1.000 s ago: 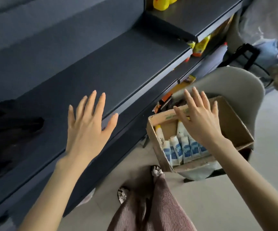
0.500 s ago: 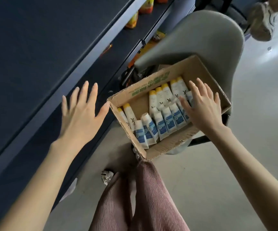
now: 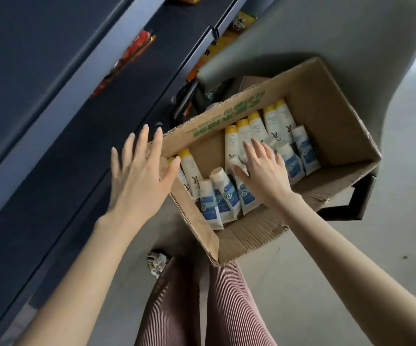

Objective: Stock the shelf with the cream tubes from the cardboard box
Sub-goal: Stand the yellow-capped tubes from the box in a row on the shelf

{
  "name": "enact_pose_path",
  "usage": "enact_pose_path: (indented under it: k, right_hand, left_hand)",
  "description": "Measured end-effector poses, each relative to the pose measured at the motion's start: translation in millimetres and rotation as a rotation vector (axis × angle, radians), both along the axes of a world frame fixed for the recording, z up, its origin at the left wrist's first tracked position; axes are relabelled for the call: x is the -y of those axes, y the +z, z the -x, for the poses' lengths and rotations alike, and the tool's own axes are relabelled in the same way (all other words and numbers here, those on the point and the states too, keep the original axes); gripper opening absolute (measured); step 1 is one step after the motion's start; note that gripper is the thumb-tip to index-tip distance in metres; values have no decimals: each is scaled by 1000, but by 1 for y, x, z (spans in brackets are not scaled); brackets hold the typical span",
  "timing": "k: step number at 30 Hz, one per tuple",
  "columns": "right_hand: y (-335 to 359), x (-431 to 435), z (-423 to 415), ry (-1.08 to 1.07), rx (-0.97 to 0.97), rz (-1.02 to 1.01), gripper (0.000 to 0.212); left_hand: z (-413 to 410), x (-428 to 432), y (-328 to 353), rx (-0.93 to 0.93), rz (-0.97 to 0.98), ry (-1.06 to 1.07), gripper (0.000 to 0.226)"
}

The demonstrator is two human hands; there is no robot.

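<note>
Right hand: palm down inside the cardboard box, fingers straight and slightly spread, laid flat across the middle of the tube pile. Nothing is pinched or gripped. The forearm enters over the box's near wall.

Left hand: palm down, fingers straight and fanned, at the box's left corner. The thumb reaches over the rim there and the four fingers lie outside the left wall. It holds nothing. Whether the palm touches the cardboard cannot be told.

Cream tubes: all in the box, none on the shelf.

Count, yellow-capped tubes:
- five in a row along the far-left wall, caps toward it
- one near the left corner
- one more beside it, mostly hidden behind the left thumb
- total seven

Count, blue-labelled tubes:
- three against the near wall, left of the right hand
- two right of the right hand
- total five visible; the hand covers part of the pile, so the count is a minimum

The box sits tilted on a grey chair, just beside the dark shelf. Striped pink trousers are below the box's near corner.
</note>
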State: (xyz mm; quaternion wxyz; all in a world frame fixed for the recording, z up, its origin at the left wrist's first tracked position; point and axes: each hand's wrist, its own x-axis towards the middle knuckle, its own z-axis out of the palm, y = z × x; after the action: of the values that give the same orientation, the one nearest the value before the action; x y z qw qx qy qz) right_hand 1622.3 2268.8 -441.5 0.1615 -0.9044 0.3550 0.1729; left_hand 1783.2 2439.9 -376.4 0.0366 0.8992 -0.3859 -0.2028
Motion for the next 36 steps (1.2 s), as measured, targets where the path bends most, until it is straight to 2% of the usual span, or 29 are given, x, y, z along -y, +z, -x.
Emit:
enact_pose_path:
  k: [9,15,20,22,25,29,31,33,36]
  right_hand:
    - [-77,-31,-63,30,19,-289,71]
    - [-116,-36,-101,-181,-1,-574,68]
    - [-136,-35,-119,-359,-87,-713,80]
    - [-140,-33,-123,-381,-145,-728,74]
    - [-142,-35,-125,-248,-215,-714,52]
    - [-136,-40,-123,-12,-327,-695,72]
    - [-133,-40,-118,119,-387,-617,70]
    - [-130,-39,-108,179,-377,-544,56]
    - [-121,-42,-91,159,-206,-458,49]
  left_hand:
    - [-5,1,-32,9,40,-4,71]
    - [-5,3,-44,0,35,-51,72]
    - [-5,2,-49,-48,86,-21,70]
    - [-6,1,-48,-65,105,-8,70]
    - [-10,0,-46,-85,134,18,70]
    - [-17,-3,-42,-90,166,59,68]
    - [-20,-6,-41,-91,176,79,67]
    - [-22,-9,-39,-97,186,100,67]
    - [-23,-11,-36,-102,199,116,66]
